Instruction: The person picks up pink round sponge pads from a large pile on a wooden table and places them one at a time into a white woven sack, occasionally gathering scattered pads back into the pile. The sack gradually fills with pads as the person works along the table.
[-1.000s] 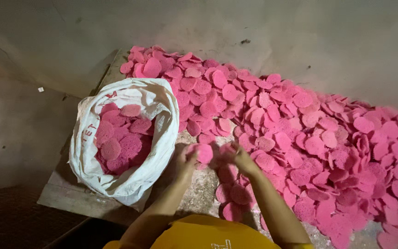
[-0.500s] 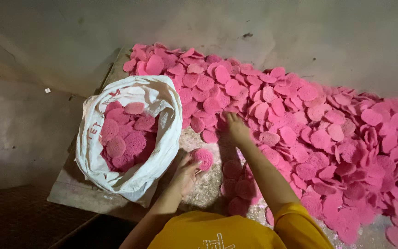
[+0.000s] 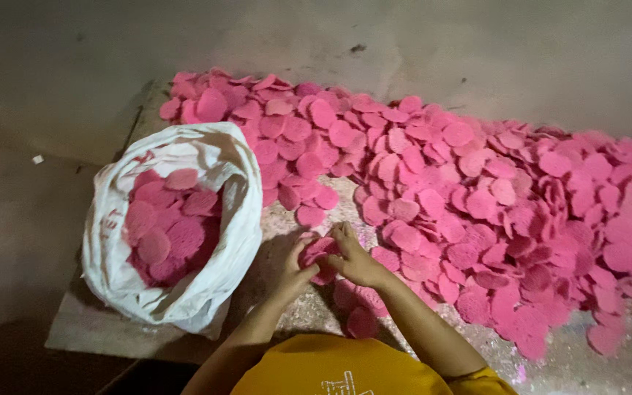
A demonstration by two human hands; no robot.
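Observation:
A wide heap of round pink discs [image 3: 477,183] covers a mat on the floor. My left hand [image 3: 294,272] and my right hand [image 3: 352,256] meet in front of me, both closed on a small stack of pink discs [image 3: 321,252] just above the mat. A white sack [image 3: 199,219] with its mouth rolled open stands to the left of my hands, partly filled with the same pink discs [image 3: 166,230].
The mat [image 3: 82,333] lies on a grey concrete floor [image 3: 31,241]; pale crumbs litter its bare patch near my hands. A few loose discs [image 3: 360,322] lie close to my yellow shirt. A plain wall [image 3: 404,36] rises behind the heap.
My right hand reached out into the heap, then came back to meet the left hand. Both now hold a stack of discs together.

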